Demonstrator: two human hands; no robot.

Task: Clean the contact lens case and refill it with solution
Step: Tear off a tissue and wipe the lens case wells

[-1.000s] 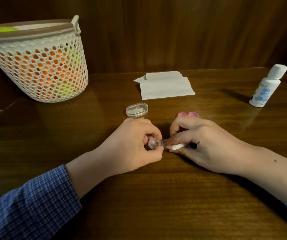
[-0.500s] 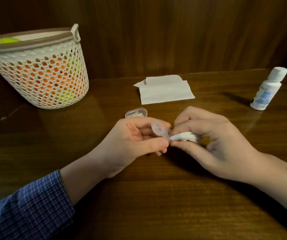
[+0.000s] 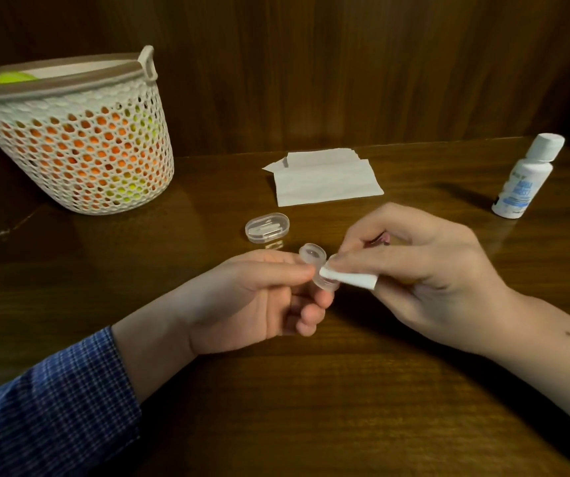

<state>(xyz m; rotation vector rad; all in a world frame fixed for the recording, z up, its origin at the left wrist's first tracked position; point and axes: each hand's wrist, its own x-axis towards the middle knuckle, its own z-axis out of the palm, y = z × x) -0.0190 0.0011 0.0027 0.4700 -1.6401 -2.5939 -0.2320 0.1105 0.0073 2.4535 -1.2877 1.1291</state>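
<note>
Dark wooden table [image 3: 311, 390] against a panelled wall: worked there with both hands raised just above the wood. Left a white mesh basket [image 3: 70, 139] of orange and yellow-green balls standing far left, a folded stack of tissues [image 3: 328, 180] at the back, and the solution bottle [image 3: 524, 180] upright and capped, well apart at far right.

Pinched the lens case [image 3: 312, 256] in the left hand [image 3: 252, 304], thumb and fingertips closed on its middle, one open well tilted up and away. Clenched a scrap of tissue [image 3: 349, 277] in the right hand [image 3: 424, 270] and pressed it against the nearer well. Kept a small clear box [image 3: 267, 228] lying shut just beyond the left fingers. Glimpsed something pink [image 3: 379, 239] behind the right hand, too hidden to name.

Judged the grip the weak point: only fingertips on smooth plastic, so a hard push or twist of the tissue could have spun the case loose onto the table. Could also have shed lint into the well. Refill not yet begun.
</note>
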